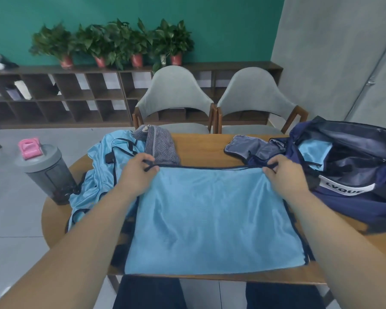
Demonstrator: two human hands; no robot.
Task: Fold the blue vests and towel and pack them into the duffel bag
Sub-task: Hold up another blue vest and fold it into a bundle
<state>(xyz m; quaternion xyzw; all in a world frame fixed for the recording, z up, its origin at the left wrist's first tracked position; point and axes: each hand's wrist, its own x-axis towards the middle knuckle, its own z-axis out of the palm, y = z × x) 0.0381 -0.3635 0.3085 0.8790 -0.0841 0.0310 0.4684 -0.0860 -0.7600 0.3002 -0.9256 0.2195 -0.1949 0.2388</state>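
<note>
The left hand (136,175) and right hand (283,178) are pinching the blue vest (212,221) at its far corners, its long axis running between them; the duffel bag (366,210) is lying nearer the right hand.

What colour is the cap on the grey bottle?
Pink cap on the grey bottle; the head view shows it best.

The flat vest (212,217) is light blue with dark trim, the towel (159,144) grey-striped, the duffel bag (348,175) navy, the bottle (46,172) grey with a pink lid.
</note>
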